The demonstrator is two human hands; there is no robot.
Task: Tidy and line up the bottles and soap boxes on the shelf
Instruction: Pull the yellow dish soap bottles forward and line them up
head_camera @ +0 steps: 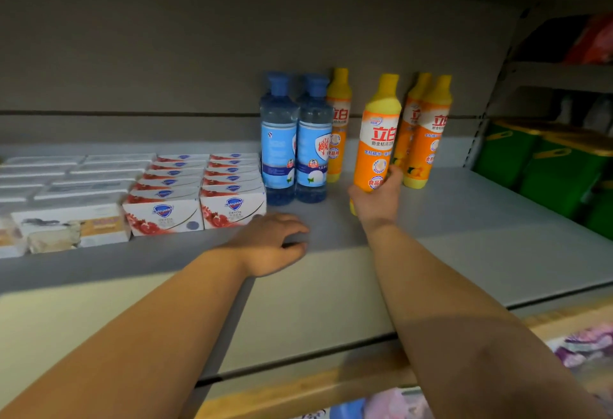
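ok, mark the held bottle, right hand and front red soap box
held bottle [376,140], head view, label front
right hand [378,198], head view, back of hand
red soap box [164,218], head view, front face

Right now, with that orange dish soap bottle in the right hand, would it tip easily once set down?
Probably: the orange dish soap bottle is tall and slim on a narrow base, so a nudge near its cap could topple it. The right hand grips it low, suggesting rigid plastic. Its glossy label may be slippery.
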